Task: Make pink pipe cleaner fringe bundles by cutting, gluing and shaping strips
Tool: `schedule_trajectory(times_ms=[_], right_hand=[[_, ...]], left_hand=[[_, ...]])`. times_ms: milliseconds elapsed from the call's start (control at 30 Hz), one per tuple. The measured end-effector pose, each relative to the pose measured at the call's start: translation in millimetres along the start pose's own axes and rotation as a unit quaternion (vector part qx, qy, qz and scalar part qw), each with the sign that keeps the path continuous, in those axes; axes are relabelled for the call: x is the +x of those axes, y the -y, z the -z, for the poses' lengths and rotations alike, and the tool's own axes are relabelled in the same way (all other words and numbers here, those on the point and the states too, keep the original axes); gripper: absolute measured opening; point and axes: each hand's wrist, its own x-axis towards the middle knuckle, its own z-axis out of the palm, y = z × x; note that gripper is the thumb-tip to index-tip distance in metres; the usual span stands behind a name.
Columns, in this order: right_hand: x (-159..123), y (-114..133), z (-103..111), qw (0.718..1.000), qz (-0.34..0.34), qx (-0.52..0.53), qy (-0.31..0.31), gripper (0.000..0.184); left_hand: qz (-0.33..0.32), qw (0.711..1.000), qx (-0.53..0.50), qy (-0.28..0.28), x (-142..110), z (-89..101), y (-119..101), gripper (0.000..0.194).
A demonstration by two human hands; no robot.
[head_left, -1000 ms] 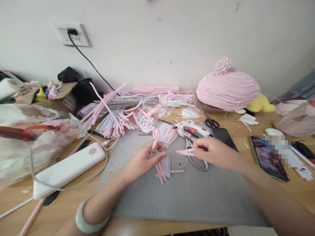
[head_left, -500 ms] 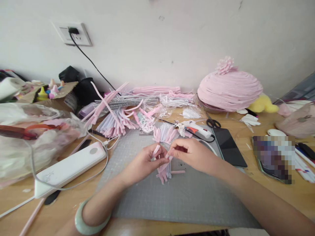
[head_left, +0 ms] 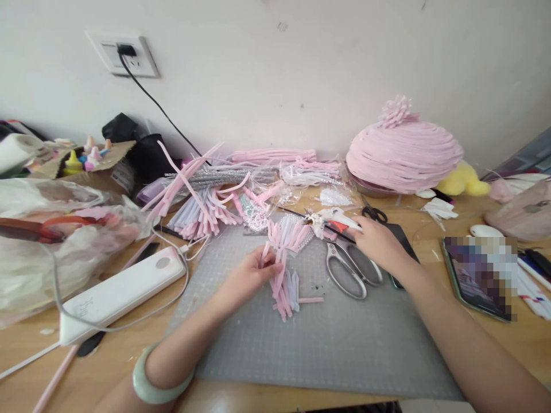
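Between the thumb and fingers of my left hand (head_left: 255, 271) are pink fuzzy stems (head_left: 266, 252), pinched above the grey cutting mat. Pink and pale lilac cut pipe cleaner pieces (head_left: 282, 287) lie just beside and below its fingertips. My right hand (head_left: 379, 244) is at the right, its fingers closed around the handle of a white hot glue gun (head_left: 340, 217) with an orange trigger. Part of the gun is hidden by the fingers. Large grey-handled scissors (head_left: 350, 272) lie on the mat below the right hand.
A grey cutting mat (head_left: 258, 350) covers the middle. Behind it lie bundles of pipe cleaners (head_left: 202, 212) and bead packets. A white power bank (head_left: 124, 295) with cables is left, a phone (head_left: 477, 281) right. A pink domed piece (head_left: 402, 158) and black scissors (head_left: 375, 214) sit at the back right.
My right hand has left the left hand and moved right and up onto the glue gun. The grey-handled scissors now show. My left hand has shifted slightly left, still pinching pink stems.
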Motion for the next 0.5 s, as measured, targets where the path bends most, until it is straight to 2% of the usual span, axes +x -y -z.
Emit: schedule_trajectory(times_ms=[100,233,367,500], right_hand=[[-4.1,-6.1,1.7,0.994,-0.001,0.098,-0.042,0.031],[-16.8,-14.1,9.5,0.974,0.095,0.204,-0.022,0.023],[-34.8,-2.9,16.9,0.972,0.177,0.15,0.033,0.014],[-43.1,12.3,16.3,0.978,0.2,0.048,0.016,0.033]], left_hand=[[0.01,1.0,-0.01,-0.005,0.3,-0.1,1.1,0.03],[0.007,1.0,0.002,-0.025,2.0,-0.2,4.2,0.031],[0.003,0.999,0.004,-0.033,3.8,0.8,7.6,0.031],[0.003,0.999,-0.005,-0.034,4.1,2.7,6.3,0.027]])
